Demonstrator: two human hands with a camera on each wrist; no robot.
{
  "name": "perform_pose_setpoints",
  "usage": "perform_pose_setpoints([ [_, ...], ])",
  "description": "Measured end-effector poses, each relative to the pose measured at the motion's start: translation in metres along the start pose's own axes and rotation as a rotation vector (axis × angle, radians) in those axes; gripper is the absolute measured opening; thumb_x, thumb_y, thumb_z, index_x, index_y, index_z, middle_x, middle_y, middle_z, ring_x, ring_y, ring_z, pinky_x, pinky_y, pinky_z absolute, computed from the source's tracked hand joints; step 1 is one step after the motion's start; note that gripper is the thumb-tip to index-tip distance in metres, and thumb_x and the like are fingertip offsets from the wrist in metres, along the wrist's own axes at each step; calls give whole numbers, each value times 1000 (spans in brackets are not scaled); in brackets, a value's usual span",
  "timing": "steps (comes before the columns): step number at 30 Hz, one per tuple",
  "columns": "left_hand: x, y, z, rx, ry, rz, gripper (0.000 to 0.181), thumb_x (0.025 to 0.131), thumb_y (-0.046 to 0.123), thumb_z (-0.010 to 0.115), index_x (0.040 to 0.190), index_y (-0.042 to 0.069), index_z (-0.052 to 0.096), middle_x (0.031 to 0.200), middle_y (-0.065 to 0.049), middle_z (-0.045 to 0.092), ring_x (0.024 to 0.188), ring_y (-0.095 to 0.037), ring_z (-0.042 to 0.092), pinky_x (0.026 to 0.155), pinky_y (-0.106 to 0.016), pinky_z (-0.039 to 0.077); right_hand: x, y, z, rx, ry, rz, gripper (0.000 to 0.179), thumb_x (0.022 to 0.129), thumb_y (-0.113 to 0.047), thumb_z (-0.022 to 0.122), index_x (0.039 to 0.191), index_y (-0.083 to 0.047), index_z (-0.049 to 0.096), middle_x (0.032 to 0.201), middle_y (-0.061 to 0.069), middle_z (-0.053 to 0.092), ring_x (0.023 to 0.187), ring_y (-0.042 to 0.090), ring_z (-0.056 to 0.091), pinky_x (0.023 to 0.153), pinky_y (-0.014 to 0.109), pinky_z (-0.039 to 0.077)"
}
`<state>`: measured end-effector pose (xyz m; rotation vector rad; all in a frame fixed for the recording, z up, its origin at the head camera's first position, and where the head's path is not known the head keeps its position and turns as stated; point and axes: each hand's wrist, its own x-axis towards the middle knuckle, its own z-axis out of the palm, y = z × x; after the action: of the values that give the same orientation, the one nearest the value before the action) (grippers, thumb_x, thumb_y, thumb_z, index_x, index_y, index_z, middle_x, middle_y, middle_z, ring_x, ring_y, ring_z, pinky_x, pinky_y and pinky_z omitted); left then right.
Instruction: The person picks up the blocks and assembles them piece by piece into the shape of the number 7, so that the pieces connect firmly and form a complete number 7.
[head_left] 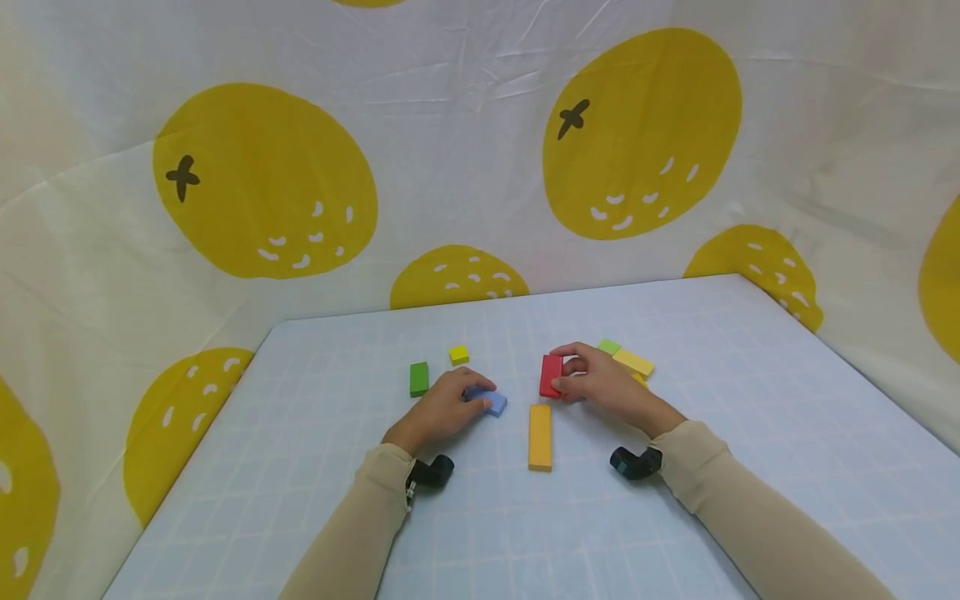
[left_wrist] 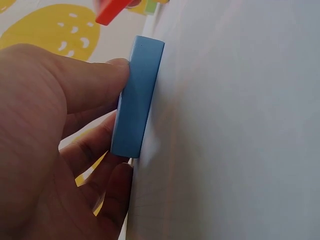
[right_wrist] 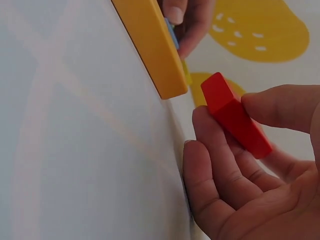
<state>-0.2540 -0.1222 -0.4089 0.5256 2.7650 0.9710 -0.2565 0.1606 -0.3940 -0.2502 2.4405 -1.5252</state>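
Observation:
A blue block [head_left: 495, 403] lies low over the table, pinched between the thumb and fingers of my left hand [head_left: 447, 406]. In the left wrist view that blue block [left_wrist: 138, 97] shows its long side along the table surface. My right hand [head_left: 606, 385] holds a red block [head_left: 551, 376] by its edges. The right wrist view shows the red block [right_wrist: 235, 116] tilted between thumb and fingers, raised off the table. Between the hands, nearer to me, an orange-yellow block [head_left: 540, 438] lies lengthwise.
Left of centre lie a green block [head_left: 419, 379] and a small yellow block [head_left: 459, 355]. Behind my right hand are a light green block [head_left: 608, 346] and a pale yellow block [head_left: 633, 362], with another yellow piece partly hidden. A fruit-print curtain [head_left: 457, 192] stands behind the table [head_left: 480, 533].

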Motion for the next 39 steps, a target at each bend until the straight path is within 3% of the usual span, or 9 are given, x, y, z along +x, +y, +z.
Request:
perform_pose_setpoints([
  [8, 1, 1, 1, 10, 4, -32, 24, 99, 31, 65, 123, 26, 69, 128, 4, 58, 122, -19, 50, 109, -44, 40, 5, -1, 3, 7, 1, 5, 52, 92, -24, 72, 139, -15, 51, 116, 11, 62, 97, 25, 64, 82, 34, 56],
  [26, 2, -1, 1, 25, 7, 6, 24, 99, 31, 64, 123, 25, 69, 127, 4, 58, 120, -19, 51, 108, -43, 41, 15, 4, 5, 5, -52, -7, 45, 93, -21, 71, 135, -13, 55, 112, 10, 63, 95, 25, 65, 81, 33, 57],
  [39, 3, -2, 1, 18, 11, 12, 24, 99, 30, 65, 122, 25, 69, 126, 4, 59, 119, -19, 51, 108, -43, 41, 14, 4, 8, 12, -26, -15, 41, 94, -17, 69, 132, -12, 56, 113, 10, 63, 95, 25, 65, 82, 33, 57],
])
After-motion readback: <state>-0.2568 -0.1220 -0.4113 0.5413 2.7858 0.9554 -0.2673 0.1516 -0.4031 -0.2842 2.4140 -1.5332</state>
